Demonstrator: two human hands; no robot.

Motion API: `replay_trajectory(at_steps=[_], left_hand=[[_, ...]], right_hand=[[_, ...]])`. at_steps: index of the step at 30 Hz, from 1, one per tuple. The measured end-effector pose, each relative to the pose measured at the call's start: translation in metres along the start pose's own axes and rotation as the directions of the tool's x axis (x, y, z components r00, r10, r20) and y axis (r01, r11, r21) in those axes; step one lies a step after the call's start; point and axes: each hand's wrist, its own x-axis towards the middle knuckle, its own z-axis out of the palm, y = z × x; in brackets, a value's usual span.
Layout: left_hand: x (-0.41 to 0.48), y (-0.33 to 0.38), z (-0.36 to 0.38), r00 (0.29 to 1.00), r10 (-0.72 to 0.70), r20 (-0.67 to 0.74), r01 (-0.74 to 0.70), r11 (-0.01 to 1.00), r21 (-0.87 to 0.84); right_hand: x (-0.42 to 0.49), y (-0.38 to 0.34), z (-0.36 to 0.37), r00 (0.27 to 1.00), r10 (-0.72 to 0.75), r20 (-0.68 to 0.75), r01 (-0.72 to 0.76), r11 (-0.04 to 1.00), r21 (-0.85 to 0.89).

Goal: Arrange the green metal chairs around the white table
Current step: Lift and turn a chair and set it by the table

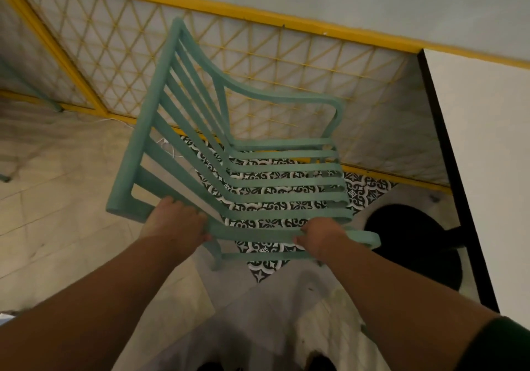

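Both hands are clamped on the near armrest of the green chair [281, 143]. My left hand [176, 221] wraps it where it meets the backrest. My right hand [324, 237] curls over the rail closer to its front end. The hands are well apart, arms stretched out.

The chair sits side-on to me, slatted back to my left and seat front pointing right, toward the white counter [487, 155]. I cannot tell whether its legs touch the floor.

Edges:
- The counter's black edge runs down the right side, apart from the chair's front.
- The counter's black round base [413, 244] sits on the floor just beside the front end of the armrest I hold.
- The yellow lattice fence [229, 9] stands behind the chair's far armrest and back.
- A patterned black-and-white tile patch [364, 192] shows through the seat slats.

Open room: pale floor tiles [57, 198] spread out to the left of the backrest, and there is bare floor between me and the chair. A green metal leg [54, 106] stands at the far left by the fence.
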Motion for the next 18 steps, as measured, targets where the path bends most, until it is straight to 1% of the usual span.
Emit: replay_trajectory(at_steps=[2,5,10,15,18], left_hand=[[0.001,0.000,0.001,1.000,0.003,0.000,-0.003,1.000,-0.012],[0.004,-0.003,0.003,1.000,0.017,-0.003,-0.017,1.000,-0.003],[0.013,-0.016,0.005,0.999,0.042,0.009,-0.043,0.998,0.039],[0.015,-0.019,0.006,0.998,0.065,0.007,-0.066,0.995,0.072],[0.016,-0.021,0.004,0.998,0.063,0.028,-0.065,0.995,0.076]], right_hand=[[0.000,-0.001,0.000,1.000,0.023,0.018,-0.023,1.000,-0.001],[-0.001,-0.005,0.001,0.998,0.040,0.051,-0.037,0.998,-0.056],[-0.005,-0.012,0.008,0.995,0.084,0.049,-0.087,0.994,0.063],[-0.010,-0.017,0.014,0.996,0.080,0.039,-0.082,0.996,0.046],[-0.021,-0.020,0.017,0.998,0.063,0.023,-0.064,0.997,0.036]])
